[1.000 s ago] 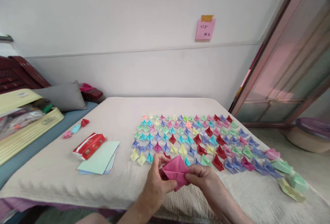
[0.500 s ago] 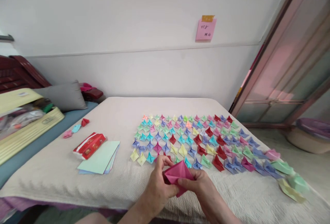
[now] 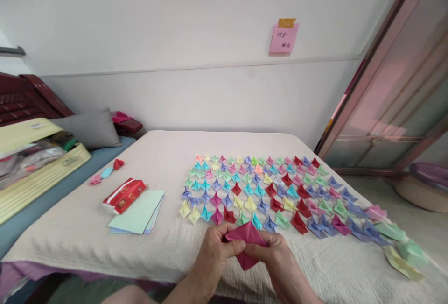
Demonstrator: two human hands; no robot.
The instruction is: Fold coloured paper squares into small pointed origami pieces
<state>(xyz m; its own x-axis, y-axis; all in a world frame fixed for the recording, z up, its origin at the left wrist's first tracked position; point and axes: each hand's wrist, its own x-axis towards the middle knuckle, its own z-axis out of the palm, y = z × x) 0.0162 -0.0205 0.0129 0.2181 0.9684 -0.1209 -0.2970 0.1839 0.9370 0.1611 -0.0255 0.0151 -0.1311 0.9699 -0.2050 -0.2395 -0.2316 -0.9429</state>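
A magenta piece of folded paper (image 3: 248, 235), roughly diamond-shaped, is held between both hands above the near edge of the covered surface. My left hand (image 3: 217, 250) is closed on its left side, with the thumb pressed on the front. On the right side my right hand (image 3: 275, 250) pinches it, its thumb close beside the left one. The fingers behind the paper are partly hidden. Just beyond the hands lie rows of small folded paper boats (image 3: 250, 203) in red, blue, green, yellow and pink.
Left of the boats, a red tissue pack (image 3: 125, 195) overlaps a stack of pale paper sheets (image 3: 138, 215). Farther left lie a few small folded papers (image 3: 107, 172). An open yellow box (image 3: 45, 173) stands at far left near a grey pillow (image 3: 91, 129). A pink note (image 3: 283, 38) hangs on the wall.
My left thumb has moved up from beneath the paper onto its front, beside the right thumb. The magenta paper looks flatter. The view has shifted slightly.
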